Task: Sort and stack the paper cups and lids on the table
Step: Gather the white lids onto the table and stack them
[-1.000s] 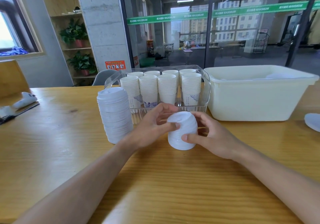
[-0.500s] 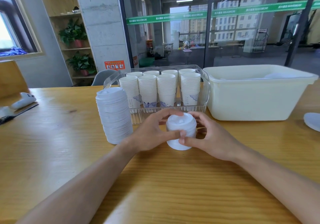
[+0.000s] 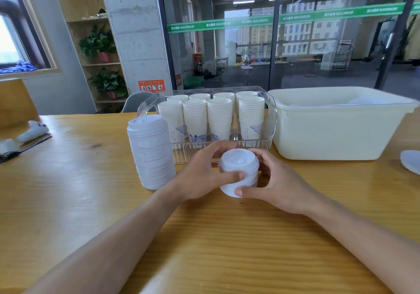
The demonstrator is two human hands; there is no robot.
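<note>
Wooden table [image 3: 68,202] in some office with a glass wall behind, and dead centre on it sits the short stack of lids [image 3: 238,171], standing on the wood just near of the clear tray.

Both hands are wrapped round it. Left hand [image 3: 204,171] has its fingers curled over the far side with the thumb pressed across the near face; right hand [image 3: 279,182] cups the right side, thumb pinching low at the base. So both are holding the short stack, not spread wide.

Looks to me like the step is squaring this little pile up. If I were doing it: keep the squeeze light, since thin plastic lids probably buckle or pop apart if you crush them. Nudge the rims into line from both sides, and keep one thumb low so the bottom lid doesn't slide out.

Just left sits the tall stack of lids [image 3: 151,152], already leaning a touch, so anything added on top should go down straight and gently or it could topple.

Further out: the clear tray [image 3: 270,116] full of stacked paper cups [image 3: 219,118], a cream tub [image 3: 336,132] to the right, and one loose lid [image 3: 411,162] at the far right edge, not yet collected.
</note>
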